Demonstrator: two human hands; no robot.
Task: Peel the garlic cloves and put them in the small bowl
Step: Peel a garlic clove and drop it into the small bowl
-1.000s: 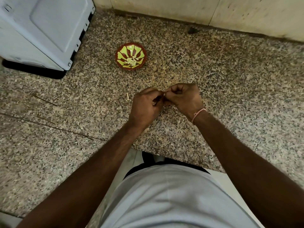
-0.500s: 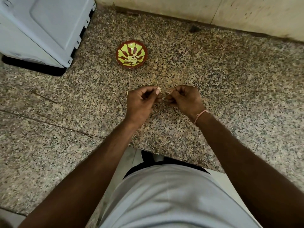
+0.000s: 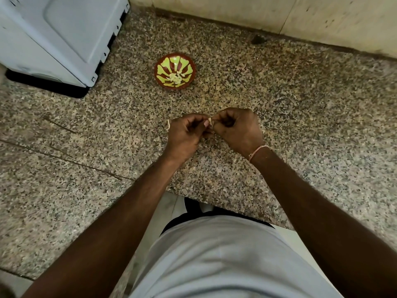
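both hands are meeting just above the speckled granite surface [image 3: 279,117]; the left hand [image 3: 184,134] and the right hand [image 3: 238,130] are each curling fingers into a tight grip, pinching one small pale garlic clove [image 3: 210,122] between them; the small red-and-green patterned bowl [image 3: 175,72], holding peeled cloves, is sitting well beyond the grip; the clove is tiny and probably slick, so a hard tug on the skin could be flicking it onto the surface.
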